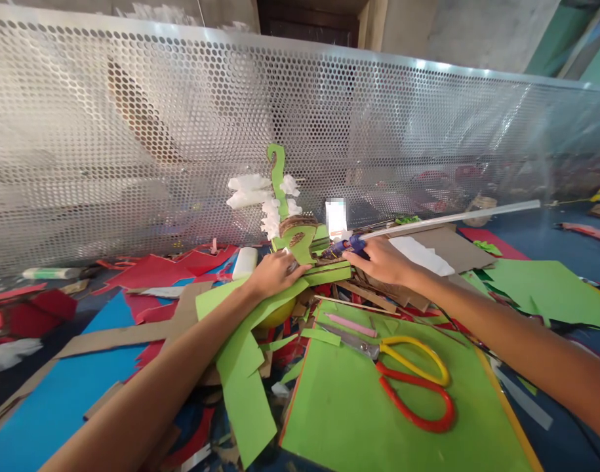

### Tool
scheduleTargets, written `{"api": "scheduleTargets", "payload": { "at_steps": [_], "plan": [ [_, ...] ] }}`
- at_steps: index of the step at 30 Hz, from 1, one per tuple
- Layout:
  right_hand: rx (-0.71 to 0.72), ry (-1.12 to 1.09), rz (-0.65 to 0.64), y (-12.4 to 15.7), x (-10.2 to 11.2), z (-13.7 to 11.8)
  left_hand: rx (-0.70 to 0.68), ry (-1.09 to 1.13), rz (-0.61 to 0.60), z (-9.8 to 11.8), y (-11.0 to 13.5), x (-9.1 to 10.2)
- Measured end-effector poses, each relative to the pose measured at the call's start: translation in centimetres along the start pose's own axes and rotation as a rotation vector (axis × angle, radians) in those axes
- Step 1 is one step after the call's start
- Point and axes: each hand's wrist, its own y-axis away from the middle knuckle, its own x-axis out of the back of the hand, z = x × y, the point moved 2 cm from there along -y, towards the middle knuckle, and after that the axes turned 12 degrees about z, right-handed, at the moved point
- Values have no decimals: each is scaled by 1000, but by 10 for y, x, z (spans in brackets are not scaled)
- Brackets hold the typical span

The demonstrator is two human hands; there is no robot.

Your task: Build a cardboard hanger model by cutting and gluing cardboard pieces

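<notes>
A green paper-and-cardboard model (292,226) with white cotton tufts stands upright in front of a perforated metal screen. My left hand (274,272) is closed on its green base, fingers pressed against it. My right hand (382,260) grips a blue hot glue gun (346,246) with a long clear glue stick (457,217) sticking out to the right; the nozzle points at the model's base.
Yellow-and-red scissors (412,387) and a pink stick (351,324) lie on a green sheet (359,419). Red, blue and green paper scraps and brown cardboard (452,246) cover the floor. A white glue bottle (244,262) lies left of the model. The perforated screen (132,144) closes off the back.
</notes>
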Motion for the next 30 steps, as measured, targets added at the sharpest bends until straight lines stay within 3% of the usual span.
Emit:
{"api": "scheduleTargets", "payload": {
  "at_steps": [6,16,25,30],
  "plan": [
    [-6,104,41,3,-5,-1,21,-5,-17,2,0,2],
    [-142,221,37,20,18,28,5,45,13,1,1,1],
    [-43,105,26,8,-1,-1,10,14,-7,-1,1,0],
    [-80,125,17,15,6,5,-1,0,4,0,1,0]
  ]
}}
